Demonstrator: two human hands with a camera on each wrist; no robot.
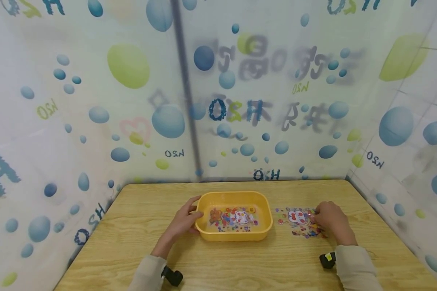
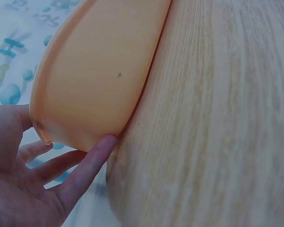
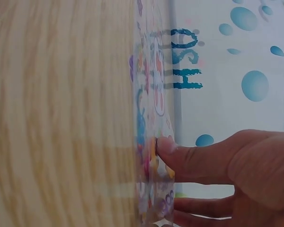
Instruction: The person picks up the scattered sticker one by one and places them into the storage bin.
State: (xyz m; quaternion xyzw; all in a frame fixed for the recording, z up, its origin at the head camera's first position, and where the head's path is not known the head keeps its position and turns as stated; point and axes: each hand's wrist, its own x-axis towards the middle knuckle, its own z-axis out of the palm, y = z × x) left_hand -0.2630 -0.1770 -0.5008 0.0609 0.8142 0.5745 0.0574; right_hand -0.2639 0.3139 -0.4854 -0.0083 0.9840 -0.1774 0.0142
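Note:
A yellow plastic tub [image 1: 234, 236] stands on the wooden table. My left hand [image 1: 184, 218] grips its left end, with the thumb over the rim and the fingers along the outer wall. The left wrist view shows a fingertip against the tub's lower side [image 2: 99, 80]. To the right of the tub is a clear plastic piece with cartoon stickers [image 1: 296, 218]. My right hand [image 1: 332, 221] pinches its right side; in the right wrist view the thumb presses on the clear sticker-covered piece [image 3: 156, 101]. Similar cartoon stickers [image 1: 236, 217] show inside the tub.
The wooden table [image 1: 247, 264] reaches back to a patterned curtain [image 1: 236, 153] with blue and green drops. More curtain hangs at the left and right sides. Each wrist wears a small black camera [image 1: 327, 260].

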